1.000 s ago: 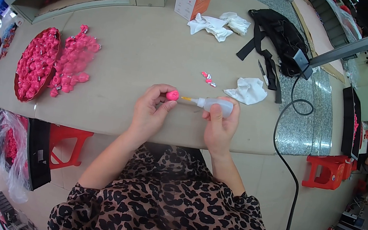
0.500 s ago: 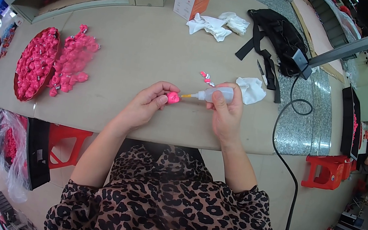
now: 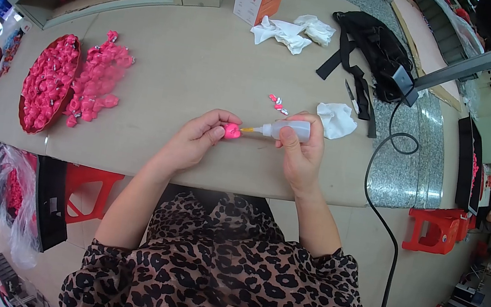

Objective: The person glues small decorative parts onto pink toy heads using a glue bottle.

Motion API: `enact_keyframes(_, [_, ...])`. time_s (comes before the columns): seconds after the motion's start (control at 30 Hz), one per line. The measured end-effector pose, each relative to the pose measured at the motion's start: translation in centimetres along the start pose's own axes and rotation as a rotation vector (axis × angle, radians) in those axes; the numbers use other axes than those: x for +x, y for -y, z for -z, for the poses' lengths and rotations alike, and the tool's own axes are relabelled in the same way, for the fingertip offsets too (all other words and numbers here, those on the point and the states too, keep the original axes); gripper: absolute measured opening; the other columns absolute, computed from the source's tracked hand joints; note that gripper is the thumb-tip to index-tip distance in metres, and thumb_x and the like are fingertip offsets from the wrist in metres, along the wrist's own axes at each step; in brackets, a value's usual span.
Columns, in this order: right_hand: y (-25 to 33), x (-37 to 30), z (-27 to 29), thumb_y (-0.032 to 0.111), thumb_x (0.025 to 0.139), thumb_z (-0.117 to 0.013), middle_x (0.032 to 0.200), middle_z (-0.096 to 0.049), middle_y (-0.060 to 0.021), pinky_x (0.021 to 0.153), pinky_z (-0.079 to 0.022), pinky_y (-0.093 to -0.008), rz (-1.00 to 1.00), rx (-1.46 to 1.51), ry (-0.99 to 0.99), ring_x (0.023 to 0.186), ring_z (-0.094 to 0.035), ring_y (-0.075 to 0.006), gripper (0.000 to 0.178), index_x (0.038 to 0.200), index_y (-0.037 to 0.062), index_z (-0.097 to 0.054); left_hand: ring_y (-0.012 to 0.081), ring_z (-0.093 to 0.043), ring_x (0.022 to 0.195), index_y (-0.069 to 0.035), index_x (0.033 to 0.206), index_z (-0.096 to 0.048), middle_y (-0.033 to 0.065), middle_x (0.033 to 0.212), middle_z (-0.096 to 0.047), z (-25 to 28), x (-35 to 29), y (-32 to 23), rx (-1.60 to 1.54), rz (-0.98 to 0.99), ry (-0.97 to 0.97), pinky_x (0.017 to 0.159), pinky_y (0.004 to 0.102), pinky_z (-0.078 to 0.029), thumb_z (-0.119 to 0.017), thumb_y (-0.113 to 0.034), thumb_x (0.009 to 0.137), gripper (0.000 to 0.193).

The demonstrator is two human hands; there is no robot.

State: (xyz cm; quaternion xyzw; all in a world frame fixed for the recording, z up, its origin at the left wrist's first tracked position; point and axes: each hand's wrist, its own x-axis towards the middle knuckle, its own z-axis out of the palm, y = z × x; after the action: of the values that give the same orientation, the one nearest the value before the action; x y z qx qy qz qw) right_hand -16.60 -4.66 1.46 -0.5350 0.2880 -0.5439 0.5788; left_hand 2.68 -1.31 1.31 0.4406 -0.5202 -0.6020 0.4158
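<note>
The left hand (image 3: 196, 140) pinches a small pink piece (image 3: 232, 131) just above the table (image 3: 208, 64) edge, turned so its face meets the nozzle. The right hand (image 3: 300, 152) is wrapped around a small squeeze bottle (image 3: 284, 130), held level with its orange tip touching the piece, seemingly to dab it precisely. A tray (image 3: 44, 83) and heap of pink pieces (image 3: 99, 82) lie well to the left, a crumpled tissue (image 3: 336, 119) near the bottle.
</note>
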Motion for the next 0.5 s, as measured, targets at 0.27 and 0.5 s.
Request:
enact_keyframes(0.27, [-0.27,-0.05,0.08,0.013,0.081,-0.056,0.082,-0.046,-0.0035,0.056,-0.039,-0.0201,0.034,-0.055,0.018,0.065,-0.045,-0.0076,0.021,0.091,0.0037,-0.040,0.0095,-0.046,0.091,-0.001,0.106,-0.047,0.0038,0.096,-0.052,-0.08,-0.02,-0.11,0.013,0.013,0.011,0.084,0.0225,-0.035,-0.037,-0.004,0.087,0.022])
enact_keyframes(0.5, [-0.27,-0.07,0.08,0.011,0.081,-0.056,0.083,-0.045,-0.0033,0.056,-0.040,-0.0199,0.040,-0.090,0.018,0.067,-0.046,-0.0076,0.021,0.091,0.0030,-0.040,0.0097,-0.047,0.092,0.000,0.106,-0.047,0.0043,0.095,-0.052,0.07,0.00,-0.02,0.048,0.000,0.021,0.084,0.0229,-0.036,-0.037,-0.005,0.087,0.022])
